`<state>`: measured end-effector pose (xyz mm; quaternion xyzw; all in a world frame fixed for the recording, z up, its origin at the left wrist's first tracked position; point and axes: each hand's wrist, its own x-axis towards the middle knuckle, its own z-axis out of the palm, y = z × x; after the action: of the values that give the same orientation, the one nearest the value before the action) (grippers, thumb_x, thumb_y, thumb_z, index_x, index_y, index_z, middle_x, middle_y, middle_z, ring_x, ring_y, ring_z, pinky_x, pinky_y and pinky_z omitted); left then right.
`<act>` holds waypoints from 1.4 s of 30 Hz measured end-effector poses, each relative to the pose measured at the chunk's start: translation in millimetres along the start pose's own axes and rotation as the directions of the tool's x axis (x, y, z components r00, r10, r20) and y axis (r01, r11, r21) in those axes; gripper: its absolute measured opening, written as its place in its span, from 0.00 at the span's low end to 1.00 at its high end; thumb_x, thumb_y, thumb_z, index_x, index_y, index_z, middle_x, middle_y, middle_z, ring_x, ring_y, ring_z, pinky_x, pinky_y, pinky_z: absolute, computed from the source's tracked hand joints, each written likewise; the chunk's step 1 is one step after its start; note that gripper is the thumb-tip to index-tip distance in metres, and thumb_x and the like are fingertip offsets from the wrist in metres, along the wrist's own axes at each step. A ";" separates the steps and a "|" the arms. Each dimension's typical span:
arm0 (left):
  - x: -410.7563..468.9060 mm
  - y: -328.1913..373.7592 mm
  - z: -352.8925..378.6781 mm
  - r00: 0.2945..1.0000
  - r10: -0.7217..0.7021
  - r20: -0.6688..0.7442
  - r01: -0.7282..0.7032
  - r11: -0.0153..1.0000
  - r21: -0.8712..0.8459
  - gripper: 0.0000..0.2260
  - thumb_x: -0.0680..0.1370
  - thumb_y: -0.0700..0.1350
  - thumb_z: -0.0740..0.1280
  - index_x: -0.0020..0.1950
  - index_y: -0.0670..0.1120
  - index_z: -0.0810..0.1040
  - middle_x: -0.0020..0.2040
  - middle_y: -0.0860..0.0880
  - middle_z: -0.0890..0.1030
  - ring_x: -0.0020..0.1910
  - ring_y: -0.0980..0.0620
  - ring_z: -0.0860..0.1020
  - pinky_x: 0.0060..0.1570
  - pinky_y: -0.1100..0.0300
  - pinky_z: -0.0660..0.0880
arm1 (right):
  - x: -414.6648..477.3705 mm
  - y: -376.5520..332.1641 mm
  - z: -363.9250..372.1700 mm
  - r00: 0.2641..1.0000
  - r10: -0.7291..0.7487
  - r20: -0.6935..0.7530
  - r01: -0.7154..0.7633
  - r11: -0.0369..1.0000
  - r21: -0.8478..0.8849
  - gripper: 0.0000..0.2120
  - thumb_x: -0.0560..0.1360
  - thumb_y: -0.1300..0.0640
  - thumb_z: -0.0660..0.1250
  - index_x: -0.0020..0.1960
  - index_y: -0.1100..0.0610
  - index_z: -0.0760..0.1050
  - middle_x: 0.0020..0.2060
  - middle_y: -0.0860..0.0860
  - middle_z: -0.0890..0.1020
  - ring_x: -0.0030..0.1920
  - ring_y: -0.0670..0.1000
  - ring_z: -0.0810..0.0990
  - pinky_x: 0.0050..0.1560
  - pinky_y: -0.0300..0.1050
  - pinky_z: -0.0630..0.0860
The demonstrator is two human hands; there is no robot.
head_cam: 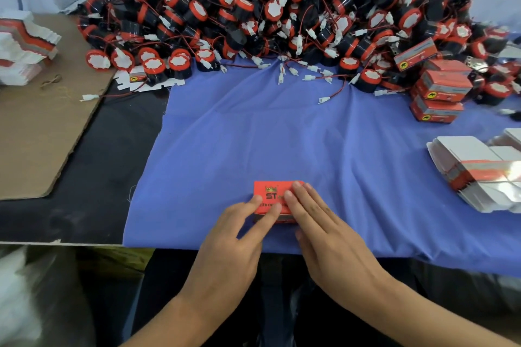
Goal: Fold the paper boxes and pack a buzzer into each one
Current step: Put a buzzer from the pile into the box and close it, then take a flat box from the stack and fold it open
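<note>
Fingers [307, 203] of left hand [225, 251] and right hand [332, 245] press the red box [265, 191].

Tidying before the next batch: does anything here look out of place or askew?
One flat box blank lies pinned under buzzers at the pile's left front edge, apart from the stacks at left and right. One lead with a white connector strays off the blue cloth onto the cardboard. Nothing else stands out.
</note>
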<state>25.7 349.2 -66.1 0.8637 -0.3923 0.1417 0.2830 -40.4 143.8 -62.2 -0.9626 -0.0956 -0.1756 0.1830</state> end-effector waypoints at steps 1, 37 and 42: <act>-1.2 3.6 0.6 0.995 -0.092 -0.034 0.087 0.988 -0.129 0.23 0.78 0.36 0.72 0.72 0.51 0.79 0.70 0.49 0.76 0.68 0.52 0.76 0.67 0.57 0.75 | -2.6 -3.6 0.8 0.996 0.083 0.010 -0.084 0.987 0.135 0.32 0.79 0.66 0.65 0.81 0.55 0.61 0.83 0.53 0.55 0.80 0.43 0.60 0.75 0.39 0.65; 383.7 168.7 158.6 0.907 -0.051 0.417 0.382 0.515 -0.768 0.30 0.79 0.30 0.62 0.81 0.44 0.64 0.68 0.51 0.77 0.67 0.53 0.76 0.70 0.52 0.73 | 109.6 277.7 -177.8 0.500 0.802 -0.327 -0.653 0.598 0.466 0.30 0.73 0.68 0.61 0.73 0.51 0.71 0.41 0.28 0.70 0.42 0.40 0.73 0.42 0.30 0.68; 403.0 153.3 189.4 0.872 0.007 0.489 0.378 0.625 -0.683 0.33 0.80 0.33 0.62 0.84 0.51 0.59 0.75 0.49 0.73 0.70 0.50 0.74 0.70 0.50 0.74 | 112.6 307.2 -168.7 0.536 0.809 -0.243 -0.692 0.585 0.423 0.37 0.76 0.68 0.61 0.82 0.51 0.56 0.62 0.39 0.77 0.60 0.47 0.74 0.54 0.36 0.71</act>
<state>176.6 -86.8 28.5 0.7082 -0.3746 -0.2692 0.5345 88.3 -188.8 28.9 -0.8118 0.3487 -0.2615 0.3885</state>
